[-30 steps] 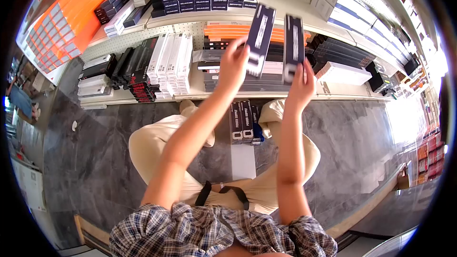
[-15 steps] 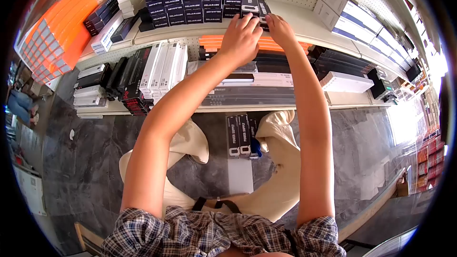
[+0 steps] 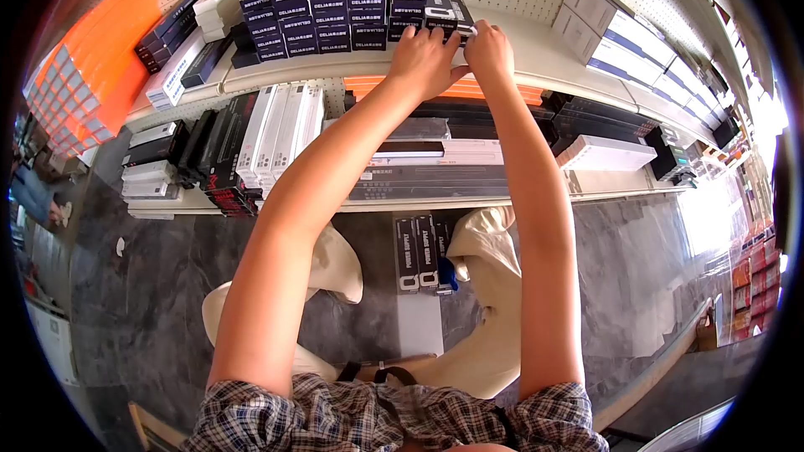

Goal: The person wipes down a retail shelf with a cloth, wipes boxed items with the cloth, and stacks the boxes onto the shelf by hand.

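Observation:
On the upper shelf (image 3: 536, 54) stand several stacks of dark blue boxes (image 3: 332, 12), with two lower stacks (image 3: 442, 10) at their right end. My left hand (image 3: 425, 61) is at the front of these lower stacks, fingers apart and fingertips against the box ends. Beside it my right hand (image 3: 490, 50) has its fingers bent close together at the front of the rightmost stack; what they touch is hidden. Between my feet, black power supply boxes (image 3: 417, 253) lie on the floor, with something blue at their right side.
Orange packages (image 3: 92, 59) stand at the upper left. White and blue boxes (image 3: 649, 50) fill the upper shelf's right part. The lower shelf holds white boxes (image 3: 280, 130), black boxes and long flat packages (image 3: 427, 182). Another person's leg (image 3: 33, 192) shows at the far left.
Both hands, each holding a dark box a second ago, moved up to the upper shelf, where the boxes now sit on the low right stacks. Since then the hands have shifted only slightly.

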{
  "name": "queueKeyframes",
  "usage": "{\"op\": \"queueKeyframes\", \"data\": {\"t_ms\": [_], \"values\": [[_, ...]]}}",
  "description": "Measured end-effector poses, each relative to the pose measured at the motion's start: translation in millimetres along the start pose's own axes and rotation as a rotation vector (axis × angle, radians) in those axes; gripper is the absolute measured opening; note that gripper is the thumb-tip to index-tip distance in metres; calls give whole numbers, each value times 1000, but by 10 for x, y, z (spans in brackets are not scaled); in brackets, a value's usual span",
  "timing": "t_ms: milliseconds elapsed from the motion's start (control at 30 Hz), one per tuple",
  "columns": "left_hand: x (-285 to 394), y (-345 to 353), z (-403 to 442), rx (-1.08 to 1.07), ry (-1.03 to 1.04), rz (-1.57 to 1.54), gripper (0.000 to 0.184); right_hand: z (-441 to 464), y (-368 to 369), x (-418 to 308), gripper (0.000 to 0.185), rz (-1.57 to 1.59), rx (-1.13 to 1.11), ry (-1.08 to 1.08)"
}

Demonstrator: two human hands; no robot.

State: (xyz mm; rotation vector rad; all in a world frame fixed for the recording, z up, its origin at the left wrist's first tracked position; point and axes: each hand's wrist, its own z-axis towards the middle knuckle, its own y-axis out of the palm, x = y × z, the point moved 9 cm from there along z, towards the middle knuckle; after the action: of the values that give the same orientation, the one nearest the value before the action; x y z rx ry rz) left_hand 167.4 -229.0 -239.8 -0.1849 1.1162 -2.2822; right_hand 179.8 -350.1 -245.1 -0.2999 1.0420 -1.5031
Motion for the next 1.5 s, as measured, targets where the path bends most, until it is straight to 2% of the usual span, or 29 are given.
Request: {"op": "queueKeyframes", "data": {"t_ms": [67,100,133,167,233,300,333,367,433,500,600,667,767,900,967,1000,1033,1100,1167,1233,1267,1300,1333,1367,1433,1500], "values": [[35,-21,-63,49,44,-3,39,51,169,80,42,100,-22,-161],[54,-68,-99,106,89,2,34,91,229,108,42,103,-24,-158],[49,-113,-135,147,123,-64,23,114,207,73,46,95,53,-233],[28,-120,-167,149,124,-63,23,158,175,26,49,86,133,-311],[-38,-235,-299,178,97,-142,16,193,66,-202,55,26,211,-314],[-123,-333,-437,202,122,-167,13,171,170,-314,61,134,-125,-5],[-114,-404,-527,254,207,-164,13,185,211,-395,63,-14,-102,-66],[-93,-469,-631,306,291,-163,15,181,230,-418,63,-12,-108,-69],[-171,-485,-756,300,296,-200,18,224,222,-336,64,131,-77,-58],[-229,-494,-841,292,295,-236,17,205,229,-282,64,163,-100,-91],[-314,-391,-887,225,281,-256,17,196,216,-220,53,220,-99,-67],[-331,-369,-923,231,277,-252,17,243,299,-141,42,360,-176,-92],[-319,-348,-942,243,267,-257,16,271,296,-117,36,368,-184,-146],[-335,-344,-940,236,250,-275,16,363,500,-67,37,529,-289,-172],[-279,-383,-968,265,246,-263,16,345,513,-45,38,309,-207,-301],[-256,-427,-992,305,249,-237,16,72,151,-280,37,-61,107,-393],[-223,-421,-1035,298,248,-240,16,-77,48,-384,37,-59,101,-388],[-132,-455,-1263,364,260,-331,17,-501,-334,-519,34,150,386,-420],[-4,-279,-1607,304,222,-433,15,-1329,-450,-452,29,227,522,-388],[111,148,-2085,146,156,-509,11,-2238,-265,-105,20,437,534,-268],[183,441,-2363,-5,119,-498,13,-2639,25,156,16,467,369,-73],[240,731,-2657,-147,87,-479,15,-3029,314,361,13,522,326,106],[236,955,-2959,-181,5,-509,16,-3364,666,475,12,396,118,220],[226,1132,-3249,-216,-76,-537,17,-3772,1163,675,19,277,-111,260],[149,1252,-3638,-256,-168,-328,24,-4330,1505,846,29,248,-171,327],[-109,1438,-3930,-437,-348,-184,37,-4556,1665,829,42,69,-359,369]]}}
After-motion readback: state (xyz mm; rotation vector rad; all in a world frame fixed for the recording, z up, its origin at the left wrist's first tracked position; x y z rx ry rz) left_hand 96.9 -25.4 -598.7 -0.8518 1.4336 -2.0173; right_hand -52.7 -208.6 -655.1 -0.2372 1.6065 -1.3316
